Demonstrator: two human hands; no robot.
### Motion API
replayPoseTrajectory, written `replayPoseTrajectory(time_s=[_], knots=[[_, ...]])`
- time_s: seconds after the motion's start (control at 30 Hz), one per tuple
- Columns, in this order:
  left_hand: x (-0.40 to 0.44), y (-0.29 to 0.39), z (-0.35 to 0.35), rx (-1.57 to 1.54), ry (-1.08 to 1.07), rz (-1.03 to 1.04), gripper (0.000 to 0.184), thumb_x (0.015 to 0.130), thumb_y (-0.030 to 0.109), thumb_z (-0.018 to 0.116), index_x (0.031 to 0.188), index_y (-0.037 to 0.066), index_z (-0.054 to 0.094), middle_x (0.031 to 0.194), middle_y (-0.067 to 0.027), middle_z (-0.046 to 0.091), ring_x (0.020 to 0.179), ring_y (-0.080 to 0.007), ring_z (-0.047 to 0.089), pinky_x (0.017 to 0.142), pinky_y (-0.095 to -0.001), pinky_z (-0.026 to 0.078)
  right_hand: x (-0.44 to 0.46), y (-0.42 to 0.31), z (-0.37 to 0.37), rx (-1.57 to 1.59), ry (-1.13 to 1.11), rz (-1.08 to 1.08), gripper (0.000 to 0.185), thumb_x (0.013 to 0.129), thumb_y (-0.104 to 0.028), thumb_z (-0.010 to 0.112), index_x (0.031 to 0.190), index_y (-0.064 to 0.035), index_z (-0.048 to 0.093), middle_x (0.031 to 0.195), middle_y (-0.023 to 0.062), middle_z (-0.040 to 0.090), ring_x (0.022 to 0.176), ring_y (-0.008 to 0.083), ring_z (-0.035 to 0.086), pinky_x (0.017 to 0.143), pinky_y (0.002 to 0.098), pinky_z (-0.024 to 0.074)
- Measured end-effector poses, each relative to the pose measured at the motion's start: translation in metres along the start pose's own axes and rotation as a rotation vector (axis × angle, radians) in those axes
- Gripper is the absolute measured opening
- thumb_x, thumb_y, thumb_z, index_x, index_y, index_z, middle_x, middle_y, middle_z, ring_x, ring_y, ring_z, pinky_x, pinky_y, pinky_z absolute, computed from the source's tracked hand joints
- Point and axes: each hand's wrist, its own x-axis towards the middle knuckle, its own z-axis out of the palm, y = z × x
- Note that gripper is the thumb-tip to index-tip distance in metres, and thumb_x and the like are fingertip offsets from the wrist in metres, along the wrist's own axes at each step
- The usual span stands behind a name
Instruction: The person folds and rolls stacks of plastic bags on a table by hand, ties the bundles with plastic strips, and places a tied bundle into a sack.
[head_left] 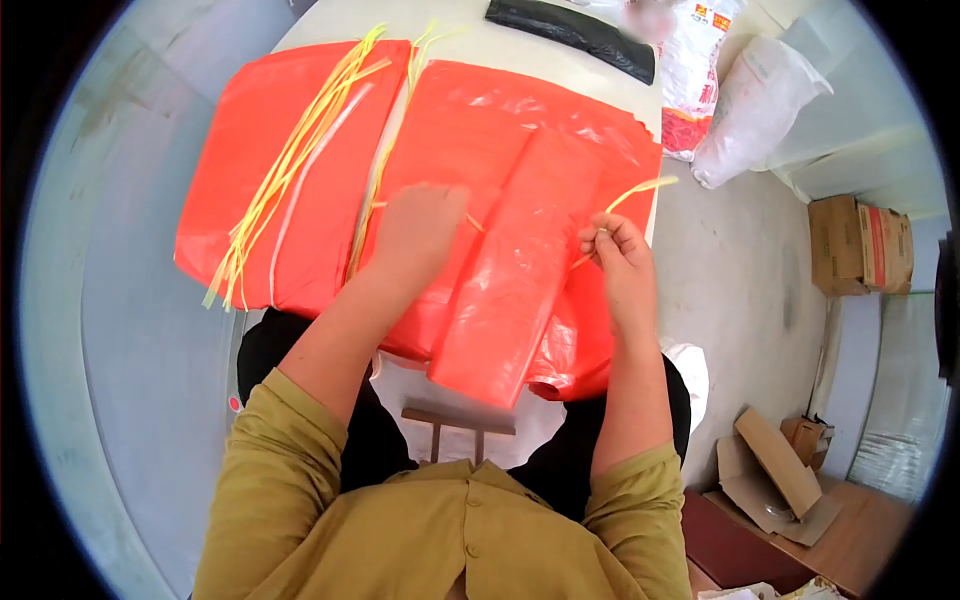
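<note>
Two bare hands at a folded red plastic bundle

From the head view, the plainest writing here is on the printed sack (692, 70) beyond the table's far right corner: red characters on white, too small for me to read. The cardboard box (840, 245) by the right wall has a red printed panel, also illegible.

Red plastic sheeting (470, 110) covers most of the pale table (340, 20), reaching its right edge. A flat red stack (220, 150) lies to the left with loose yellow strips (290, 165) across it. A black plastic roll (575, 40) rests near the far end, on bare tabletop. Past the right edge there's open grey floor (765, 250), running back to that box.

The folded red bundle (510, 290) lies lengthwise on the sheeting between the hands, its near end reaching over the person's lap. The right hand (628, 255) is just beside it, thumb and fingertips pinched together on a yellow strip (645, 187) that sticks out above and below the grip. The left hand (420, 230) is curled, back up, over the sheeting; yellow shows on both sides of it, but its fingertips are hidden, so I can't tell what it grips. Both forearms reach forward, sleeves at the elbows.
</note>
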Motion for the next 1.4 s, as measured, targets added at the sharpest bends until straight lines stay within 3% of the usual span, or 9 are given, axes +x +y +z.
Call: replayPoseTrajectory(time_s=[0.17,0.23,0.3,0.53,0.93,1.13,1.23,1.33,1.4], knots=[[-0.002,0.012,-0.026,-0.599,0.016,-0.104,0.010,0.094,0.008,0.068,0.100,0.000,0.069,0.097,-0.0144,0.074,0.091,-0.0345,0.069,0.082,-0.0416,0.055,-0.001,0.007,0.022,-0.317,0.005,-0.178,0.024,0.106,-0.003,0.053,0.126,0.0028,0.065,0.107,0.0058,0.069,0.100,0.0151,0.065,0.092,0.0315,0.0534],[-0.002,0.009,-0.022,-0.917,-0.027,-0.045,0.013,0.093,0.006,0.069,0.104,-0.001,0.070,0.096,-0.0139,0.074,0.088,-0.0324,0.070,0.082,-0.0397,0.056,-0.006,0.006,0.032,-0.465,-0.068,-0.394,0.026,0.100,-0.002,0.060,0.125,0.0030,0.065,0.106,0.0116,0.069,0.100,0.0251,0.066,0.090,0.0364,0.0537],[-0.006,0.016,-0.021,-0.894,-0.018,0.047,0.012,0.091,0.003,0.070,0.103,0.000,0.071,0.093,-0.0120,0.073,0.087,-0.0289,0.069,0.082,-0.0377,0.055,-0.012,-0.007,0.046,-0.527,-0.146,-0.501,0.028,0.095,-0.002,0.064,0.123,0.0024,0.066,0.105,0.0179,0.069,0.101,0.0356,0.066,0.087,0.0421,0.0530],[-0.015,0.037,-0.025,-0.770,0.027,0.385,0.019,0.083,-0.003,0.070,0.100,0.004,0.074,0.087,-0.0074,0.069,0.085,-0.0201,0.066,0.077,-0.0320,0.051,-0.015,0.000,0.057,-0.416,-0.261,-0.347,0.017,0.093,-0.003,0.067,0.108,0.0001,0.072,0.097,0.0163,0.069,0.093,0.0352,0.065,0.081,0.0434,0.0526],[-0.010,0.031,-0.019,-0.786,-0.063,0.231,0.019,0.088,0.000,0.073,0.106,0.001,0.072,0.096,-0.0033,0.063,0.077,-0.0134,0.056,0.069,-0.0279,0.045,-0.022,-0.010,0.054,-0.228,-0.242,-0.225,0.016,0.103,-0.013,0.062,0.104,0.0000,0.071,0.093,0.0137,0.070,0.090,0.0278,0.068,0.080,0.0374,0.0533],[-0.012,0.036,-0.011,-1.047,-0.162,-0.150,0.008,0.095,0.008,0.072,0.094,0.001,0.068,0.081,0.0050,0.057,0.072,-0.0042,0.049,0.064,-0.0241,0.041,-0.026,-0.026,0.054,-0.145,-0.174,-0.061,0.013,0.101,-0.007,0.064,0.112,-0.0008,0.066,0.096,0.0107,0.071,0.090,0.0237,0.069,0.081,0.0350,0.0552],[-0.011,0.034,-0.007,-1.144,-0.192,-0.221,0.012,0.098,0.011,0.070,0.090,0.003,0.066,0.080,0.0082,0.054,0.072,-0.0024,0.046,0.063,-0.0227,0.039,-0.026,-0.015,0.055,-0.343,-0.057,-0.353,0.024,0.093,0.002,0.069,0.117,-0.0010,0.063,0.097,0.0103,0.068,0.092,0.0209,0.068,0.079,0.0349,0.0545],[-0.011,0.030,-0.011,-1.178,-0.333,-0.207,0.012,0.098,0.013,0.070,0.091,0.004,0.065,0.081,0.0085,0.054,0.072,-0.0021,0.046,0.064,-0.0220,0.038,-0.020,-0.012,0.053,-0.691,-0.060,-0.709,0.024,0.088,0.002,0.068,0.111,-0.0019,0.067,0.101,0.0129,0.067,0.089,0.0316,0.067,0.077,0.0405,0.0550],[-0.013,0.030,-0.015,-1.208,-0.343,-0.153,0.012,0.099,0.013,0.069,0.093,0.005,0.065,0.081,0.0084,0.054,0.073,-0.0019,0.045,0.064,-0.0222,0.038,-0.021,-0.012,0.053,-0.700,-0.060,-0.713,0.023,0.085,0.003,0.069,0.106,-0.0020,0.069,0.102,0.0138,0.066,0.089,0.0333,0.066,0.075,0.0417,0.0542]])
